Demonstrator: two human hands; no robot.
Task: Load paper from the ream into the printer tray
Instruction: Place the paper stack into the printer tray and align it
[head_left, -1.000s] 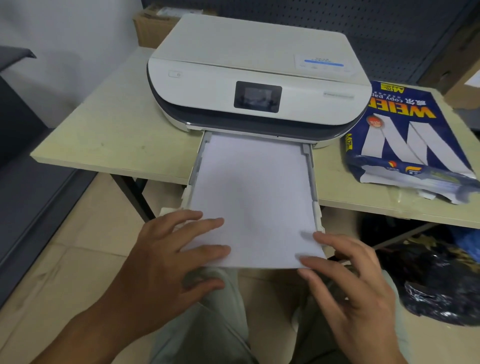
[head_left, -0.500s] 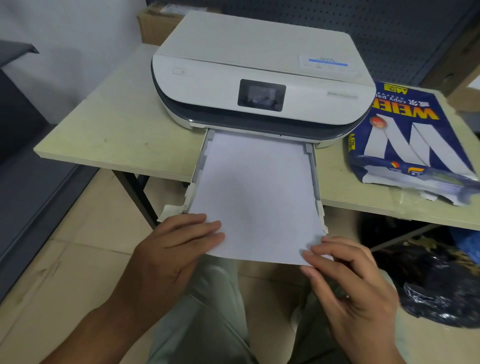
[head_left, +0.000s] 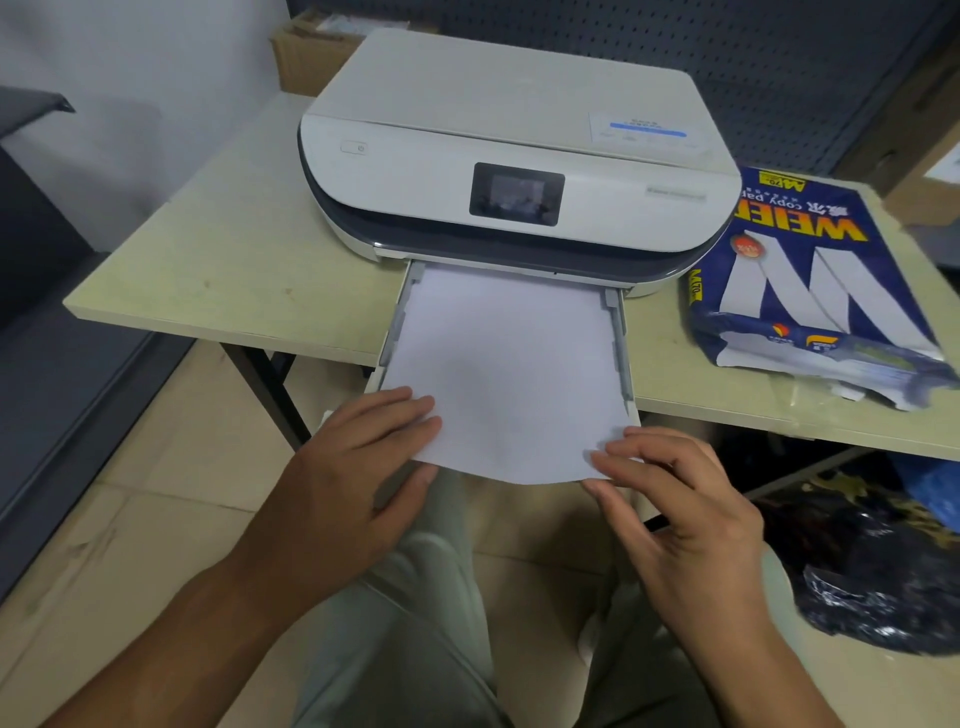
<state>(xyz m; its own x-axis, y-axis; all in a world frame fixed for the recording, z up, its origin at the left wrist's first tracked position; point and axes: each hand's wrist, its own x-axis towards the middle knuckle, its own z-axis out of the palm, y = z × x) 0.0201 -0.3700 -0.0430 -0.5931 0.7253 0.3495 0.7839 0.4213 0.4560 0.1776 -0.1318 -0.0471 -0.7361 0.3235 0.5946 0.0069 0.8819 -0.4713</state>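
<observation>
Head view, looking down over your lap at a pale table. A white printer sat on it, with a dark screen on the front panel and its paper tray pulled out toward you past the table edge. A stack of white paper lay in the tray between the grey side guides, its far end under the printer's front lip and its near edge hanging out beyond the tray front, bowed slightly downward.

Your left hand gripped the near left corner of the stack: the fingers lay flat on top of the sheets, and the thumb ran below the edge. Your right hand held the near right corner, fingertips curled onto the top of the sheets with the thumb below the edge. Both hands were thus closed on the paper and stood well apart, one at each corner.

To the right of the printer, on the same table, lay the blue and white ream wrapper, torn open at its near end, with white sheets showing in the gap. A black plastic bag rested on the tiled floor under the table's right side. A cardboard box stood behind the printer on the left.
</observation>
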